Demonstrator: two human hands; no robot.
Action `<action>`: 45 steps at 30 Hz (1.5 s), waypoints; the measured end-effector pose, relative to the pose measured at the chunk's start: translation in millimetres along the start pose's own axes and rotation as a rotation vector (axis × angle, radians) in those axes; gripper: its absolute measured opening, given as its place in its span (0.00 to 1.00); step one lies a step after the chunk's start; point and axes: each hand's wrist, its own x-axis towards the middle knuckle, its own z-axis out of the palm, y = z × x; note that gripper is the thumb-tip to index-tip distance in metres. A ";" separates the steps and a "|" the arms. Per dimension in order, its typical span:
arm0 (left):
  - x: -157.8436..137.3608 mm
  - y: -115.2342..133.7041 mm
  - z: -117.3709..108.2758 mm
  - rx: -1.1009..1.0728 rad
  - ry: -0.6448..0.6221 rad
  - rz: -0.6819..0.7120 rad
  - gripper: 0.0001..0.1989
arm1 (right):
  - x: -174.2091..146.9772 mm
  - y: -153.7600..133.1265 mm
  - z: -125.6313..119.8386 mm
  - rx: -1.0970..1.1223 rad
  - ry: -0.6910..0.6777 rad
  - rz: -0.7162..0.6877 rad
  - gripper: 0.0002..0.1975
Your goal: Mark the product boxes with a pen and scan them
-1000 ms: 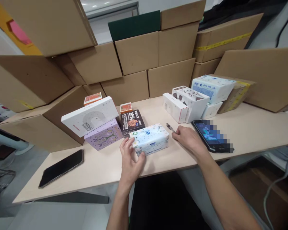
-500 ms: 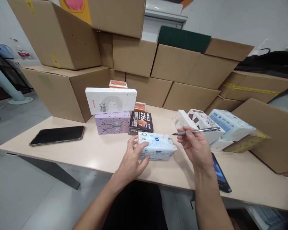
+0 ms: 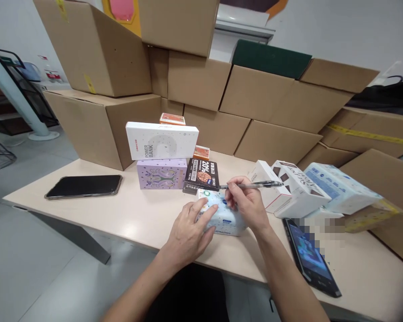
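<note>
A: Head view. Left grip (image 3: 190, 232)?
B: Ours; fingers loosely spread, touching the left end of one pale-blue pack (image 3: 226, 220).
A: Right grip (image 3: 246, 203)?
B: Ours; closed on one pen (image 3: 268, 184), lying nearly level above the pack. Whether this hand touches the wrapping, we cannot tell.
A: Pack's place?
B: On the counter (image 3: 147, 217), just in front of the black box (image 3: 202, 173).
A: Handling note?
B: Wrapping probably dents; we should brace lightly with the left and pinch the pen firmly against rolling.
</note>
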 end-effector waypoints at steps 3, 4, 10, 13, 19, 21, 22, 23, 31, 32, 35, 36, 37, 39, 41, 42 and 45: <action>0.0 0.5 0.4 0.023 -0.001 -0.020 0.23 | -2.4 1.9 -0.3 -0.060 0.022 -0.008 0.18; -0.1 0.8 0.4 0.025 -0.004 -0.026 0.23 | -3.2 2.4 0.0 -0.097 0.022 -0.018 0.18; -0.8 2.8 -0.4 -0.017 -0.013 -0.048 0.22 | -6.2 2.3 2.2 -0.275 -0.020 -0.064 0.16; -1.3 2.5 -0.8 -0.037 -0.018 -0.045 0.23 | -6.2 1.1 2.8 -0.308 -0.032 -0.079 0.16; -1.1 1.1 -1.0 -0.054 -0.019 -0.044 0.24 | -6.5 -1.0 3.6 -0.385 -0.046 -0.097 0.15; -1.1 1.2 -1.1 -0.052 -0.019 -0.041 0.24 | -6.4 -1.8 3.7 -0.406 -0.059 -0.103 0.15; -1.1 1.4 -1.3 -0.051 -0.021 -0.040 0.24 | -6.3 -2.2 3.8 -0.414 -0.066 -0.106 0.15; -1.1 1.6 -1.6 -0.051 -0.023 -0.040 0.23 | -6.3 -2.7 3.8 -0.419 -0.073 -0.108 0.14; -0.4 1.7 -2.7 -0.066 0.002 -0.047 0.24 | -6.3 -3.6 4.7 -0.433 -0.058 -0.101 0.15; -0.4 1.7 -2.6 -0.066 0.002 -0.047 0.24 | -6.1 -3.3 4.6 -0.432 -0.058 -0.103 0.15; -0.4 1.7 -2.3 -0.056 -0.006 -0.046 0.24 | -5.2 -2.3 3.4 -0.427 -0.064 -0.109 0.14; -0.5 1.7 -2.2 -0.052 -0.009 -0.044 0.24 | -5.0 -1.9 3.0 -0.424 -0.069 -0.110 0.14; -0.5 1.6 -2.1 -0.048 -0.011 -0.041 0.24 | -4.9 -1.4 2.6 -0.420 -0.073 -0.111 0.14; -0.4 1.6 -1.7 -0.043 -0.010 -0.035 0.24 | -5.2 -0.2 2.7 -0.403 -0.084 -0.111 0.15; -0.3 1.6 -1.1 -0.040 -0.008 -0.035 0.24 | -6.0 1.0 3.8 -0.356 -0.075 -0.107 0.15; -0.3 1.5 -0.8 -0.040 -0.005 -0.038 0.24 | -6.5 1.3 4.4 -0.312 -0.050 -0.102 0.15; -0.5 1.4 0.1 -0.032 -0.004 -0.051 0.24 | -7.5 -0.3 1.2 -0.121 0.134 -0.100 0.15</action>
